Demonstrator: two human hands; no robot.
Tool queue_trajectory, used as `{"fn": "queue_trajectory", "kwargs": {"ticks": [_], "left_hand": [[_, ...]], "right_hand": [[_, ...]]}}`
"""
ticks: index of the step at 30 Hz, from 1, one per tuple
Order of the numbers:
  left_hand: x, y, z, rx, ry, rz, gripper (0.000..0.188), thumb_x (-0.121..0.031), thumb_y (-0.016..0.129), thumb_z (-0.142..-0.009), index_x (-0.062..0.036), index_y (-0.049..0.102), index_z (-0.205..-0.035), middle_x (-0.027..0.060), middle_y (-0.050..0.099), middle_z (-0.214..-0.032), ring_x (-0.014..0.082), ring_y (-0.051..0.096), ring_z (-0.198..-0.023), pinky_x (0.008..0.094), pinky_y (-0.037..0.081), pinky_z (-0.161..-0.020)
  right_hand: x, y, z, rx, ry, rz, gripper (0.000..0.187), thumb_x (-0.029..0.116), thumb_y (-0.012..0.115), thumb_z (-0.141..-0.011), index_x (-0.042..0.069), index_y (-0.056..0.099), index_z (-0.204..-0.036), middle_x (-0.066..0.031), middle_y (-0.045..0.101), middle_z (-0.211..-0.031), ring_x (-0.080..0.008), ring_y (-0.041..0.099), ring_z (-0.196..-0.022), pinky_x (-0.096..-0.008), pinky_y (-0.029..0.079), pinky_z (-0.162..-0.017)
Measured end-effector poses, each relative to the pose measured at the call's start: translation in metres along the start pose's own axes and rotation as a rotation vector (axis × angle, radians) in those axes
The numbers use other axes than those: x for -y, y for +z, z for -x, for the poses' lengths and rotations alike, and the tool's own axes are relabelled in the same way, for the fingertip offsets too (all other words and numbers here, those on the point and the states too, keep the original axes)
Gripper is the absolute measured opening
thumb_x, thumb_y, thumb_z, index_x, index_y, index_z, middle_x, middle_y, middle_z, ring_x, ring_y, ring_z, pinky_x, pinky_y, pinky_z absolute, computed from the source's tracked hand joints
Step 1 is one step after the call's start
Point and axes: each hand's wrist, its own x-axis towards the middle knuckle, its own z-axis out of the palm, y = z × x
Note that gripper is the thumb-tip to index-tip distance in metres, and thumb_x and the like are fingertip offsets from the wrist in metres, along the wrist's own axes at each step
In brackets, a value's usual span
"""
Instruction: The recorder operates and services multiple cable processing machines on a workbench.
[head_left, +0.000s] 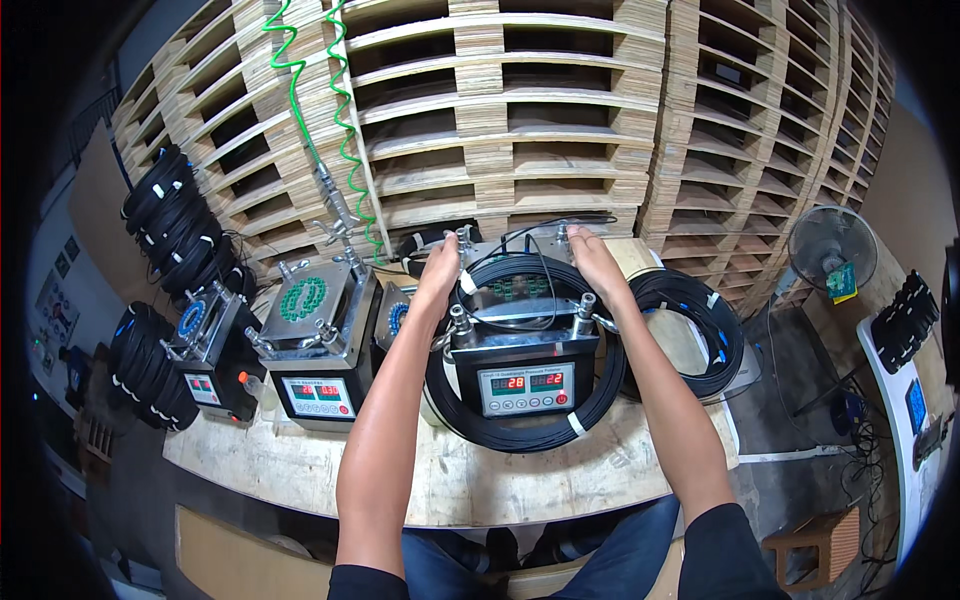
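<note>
Both my arms reach forward over a boxy polishing machine (490, 357) with a red-lit display on its front. My left hand (440, 268) is closed at the machine's far left metal clamp post (463, 236). At the far right clamp post (562, 236), my right hand (597, 265) is closed too; its fingertips are partly hidden. A coil of black cable (497, 438) with white ties loops around the machine and over its top. Green fittings (520, 288) show in a ring on the top plate, partly behind thin cable. Two near clamp posts (584, 310) stand at the front corners.
Another polishing machine (318, 385) and a smaller one (208, 375) stand left, near an orange-capped bottle (250, 383). More black cable coils (725, 375) lie right. Stacked wooden pallets (480, 140) rise behind the worn bench (480, 490). A fan (815, 240) stands far right.
</note>
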Motion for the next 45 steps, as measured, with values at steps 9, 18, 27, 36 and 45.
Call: {"fn": "queue_trajectory", "kwargs": {"ticks": [9,18,27,36,45], "left_hand": [[-0.021,-0.007,0.015,0.12,-0.127,0.033,0.058,-0.04,0.032,-0.098,0.0035,0.048,-0.133,0.0178,0.06,-0.117,0.025,0.057,-0.101,0.0393,0.043,-0.088],[-0.01,-0.006,0.017,0.056,0.042,-0.008,0.058,-0.038,0.032,-0.101,0.01,0.051,-0.127,0.0238,0.057,-0.124,0.0286,0.055,-0.108,0.0402,0.04,-0.096],[-0.012,-0.009,0.014,0.037,-0.061,0.08,0.064,-0.047,0.036,-0.1,0.0101,0.05,-0.124,0.0176,0.059,-0.11,0.0244,0.054,-0.096,0.0373,0.042,-0.087],[-0.015,-0.005,0.017,0.059,-0.013,0.056,0.072,-0.054,0.03,-0.102,0.0121,0.054,-0.121,0.018,0.06,-0.108,0.0233,0.052,-0.093,0.0382,0.041,-0.087],[-0.011,-0.007,0.014,0.004,0.01,0.04,0.074,-0.058,0.03,-0.102,0.0094,0.057,-0.117,0.0134,0.062,-0.091,0.0207,0.053,-0.079,0.0345,0.043,-0.075]], "right_hand": [[0.012,-0.002,0.009,-0.018,0.04,-0.143,0.045,0.037,0.045,-0.103,-0.002,0.059,-0.121,-0.0181,0.068,-0.105,-0.0285,0.065,-0.096,-0.0339,0.047,-0.086],[0.033,-0.002,0.017,0.015,0.086,0.095,0.056,0.044,0.035,-0.103,-0.003,0.061,-0.119,-0.0299,0.062,-0.117,-0.0472,0.057,-0.112,-0.0435,0.043,-0.099],[0.015,0.004,0.014,0.047,0.047,-0.207,0.045,0.042,0.04,-0.105,0.002,0.059,-0.115,-0.0018,0.058,-0.087,-0.0116,0.054,-0.075,-0.0286,0.045,-0.07],[0.013,0.003,0.01,-0.132,0.042,0.125,0.048,0.041,0.04,-0.104,-0.001,0.059,-0.118,-0.0106,0.062,-0.076,-0.0212,0.059,-0.064,-0.0322,0.049,-0.068],[0.01,0.003,0.006,0.033,0.061,-0.143,0.046,0.039,0.039,-0.104,-0.001,0.059,-0.112,-0.0185,0.065,-0.089,-0.0303,0.062,-0.076,-0.0371,0.049,-0.078]]}}
